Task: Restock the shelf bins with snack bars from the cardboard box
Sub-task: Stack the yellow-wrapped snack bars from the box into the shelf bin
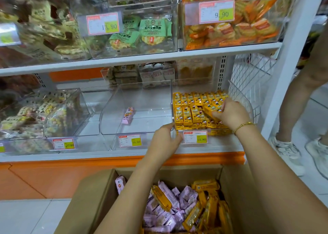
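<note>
**Packed rows at risk of being knocked askew**

A yellow snack bar (211,110) is pinched by the fingers of the right hand (229,114) over the nearly full right bin (249,104). Its long axis is slanted across bars stood upright in rows. If it were forced in crooked, neighbours could be toppled or spilled over the front lip. The bin's front corner is gripped by the fingers of the left hand (165,139).

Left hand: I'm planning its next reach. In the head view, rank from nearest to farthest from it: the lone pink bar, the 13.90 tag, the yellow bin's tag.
1. Yellow bin's tag, just right of the left hand, at that bin's front.
2. Lone pink bar, to its left, inside the middle bin.
3. 13.90 tag, up on the upper shelf.
</note>
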Motion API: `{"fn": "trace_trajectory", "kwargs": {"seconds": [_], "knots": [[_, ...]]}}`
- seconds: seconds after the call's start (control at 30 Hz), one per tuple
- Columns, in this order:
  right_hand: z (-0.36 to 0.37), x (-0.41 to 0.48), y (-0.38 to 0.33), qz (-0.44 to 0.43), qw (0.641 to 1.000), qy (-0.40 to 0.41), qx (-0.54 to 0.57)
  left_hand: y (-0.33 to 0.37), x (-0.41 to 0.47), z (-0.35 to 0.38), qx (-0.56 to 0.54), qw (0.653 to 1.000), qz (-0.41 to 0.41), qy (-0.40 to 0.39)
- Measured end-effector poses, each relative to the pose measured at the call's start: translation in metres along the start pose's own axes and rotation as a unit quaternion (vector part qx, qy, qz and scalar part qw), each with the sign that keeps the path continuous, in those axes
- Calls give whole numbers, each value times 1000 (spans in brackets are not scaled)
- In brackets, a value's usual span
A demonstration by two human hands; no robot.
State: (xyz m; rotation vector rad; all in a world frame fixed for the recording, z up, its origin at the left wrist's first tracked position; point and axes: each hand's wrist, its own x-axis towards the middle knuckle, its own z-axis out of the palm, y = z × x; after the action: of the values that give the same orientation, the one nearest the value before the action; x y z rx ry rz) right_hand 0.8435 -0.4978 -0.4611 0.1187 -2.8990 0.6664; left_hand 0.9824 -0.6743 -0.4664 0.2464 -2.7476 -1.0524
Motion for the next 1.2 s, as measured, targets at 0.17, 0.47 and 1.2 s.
{"fn": "trace_trajectory", "kwargs": {"seconds": [0.17, 0.47, 1.2], "knots": [[29, 10, -9, -21, 996, -58, 71, -4, 0, 0, -14, 1000, 11, -14], [22, 8, -6, -65, 992, -110, -21, -20, -2, 16, -16, 999, 33, -11], [-6, 24, -22, -88, 957, -255, -109, -32, 7, 26, -17, 999, 28, -7]]}}
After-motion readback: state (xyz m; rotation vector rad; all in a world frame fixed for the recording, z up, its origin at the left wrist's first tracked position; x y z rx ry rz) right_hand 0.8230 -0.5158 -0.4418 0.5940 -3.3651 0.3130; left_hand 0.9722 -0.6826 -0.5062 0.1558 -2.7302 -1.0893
